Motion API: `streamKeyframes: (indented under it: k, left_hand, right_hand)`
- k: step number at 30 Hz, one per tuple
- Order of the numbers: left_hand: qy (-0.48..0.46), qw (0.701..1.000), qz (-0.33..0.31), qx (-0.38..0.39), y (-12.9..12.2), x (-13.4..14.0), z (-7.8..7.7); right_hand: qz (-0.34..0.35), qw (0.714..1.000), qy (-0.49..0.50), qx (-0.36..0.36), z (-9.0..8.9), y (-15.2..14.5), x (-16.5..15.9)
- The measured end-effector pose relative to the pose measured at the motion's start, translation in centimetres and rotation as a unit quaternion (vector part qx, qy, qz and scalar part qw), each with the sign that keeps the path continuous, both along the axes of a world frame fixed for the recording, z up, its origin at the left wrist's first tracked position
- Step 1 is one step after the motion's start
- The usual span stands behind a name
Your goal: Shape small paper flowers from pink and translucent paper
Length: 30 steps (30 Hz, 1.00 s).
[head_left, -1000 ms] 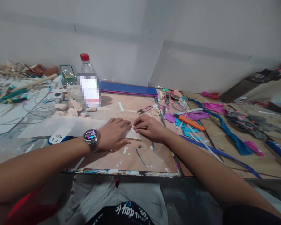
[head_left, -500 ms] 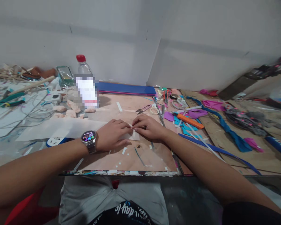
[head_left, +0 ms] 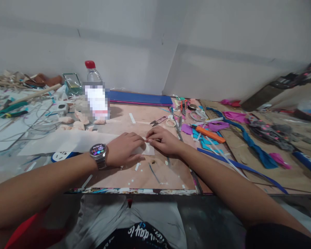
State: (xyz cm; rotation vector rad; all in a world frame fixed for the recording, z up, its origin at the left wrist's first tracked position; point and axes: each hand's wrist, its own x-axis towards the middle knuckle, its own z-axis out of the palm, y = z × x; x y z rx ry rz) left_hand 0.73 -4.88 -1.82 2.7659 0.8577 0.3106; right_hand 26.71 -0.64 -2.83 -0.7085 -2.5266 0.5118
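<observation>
A long strip of translucent white paper (head_left: 52,140) lies across the work board in front of me. My left hand (head_left: 125,148), with a smartwatch (head_left: 97,152) on the wrist, rests palm down over its right part. Its fingers stretch to the right and the thumb lies apart. Against the strip's right end, my right hand (head_left: 164,141) has thumb and fingers pinched together on the paper. The fingertips of both hands meet there, and the exact fold or edge between them is hidden.
Behind the hands lie thread snips (head_left: 159,120), a tape roll (head_left: 170,122) and blue sheets (head_left: 140,98). To the right are an orange cutter (head_left: 209,134) and blue ribbon (head_left: 243,133). A red-capped bottle (head_left: 93,73), pale pink pieces (head_left: 79,125) and green-handled pliers (head_left: 12,110) are left.
Both hands keep nearly the same place on the paper, with only slight finger movement. The clothing below the table edge has shifted a little.
</observation>
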Motion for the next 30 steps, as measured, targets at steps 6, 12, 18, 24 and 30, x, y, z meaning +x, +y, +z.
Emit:
streamKeyframes:
  k: [6,12,18,24,30]
  left_hand:
    - [0.002,1.000,0.005,-0.001,0.33,-0.15,-0.12]
    - [0.008,0.999,-0.012,0.030,0.19,-0.06,-0.54]
    - [0.006,1.000,-0.007,0.020,0.13,-0.04,-0.35]
    - [0.004,1.000,-0.009,0.010,0.42,-0.04,-0.09]
    - [-0.017,1.000,-0.014,0.000,0.53,-0.12,-0.23]
  right_hand:
    - [-0.001,1.000,-0.003,0.003,0.01,-0.11,-0.04]
    - [-0.011,1.000,-0.007,0.003,-0.08,-0.09,-0.13]
    - [-0.013,1.000,-0.002,0.005,-0.13,-0.06,-0.12]
    - [-0.010,1.000,-0.003,0.004,-0.18,0.00,-0.06]
    - [-0.006,1.000,-0.003,0.000,-0.11,0.03,0.07]
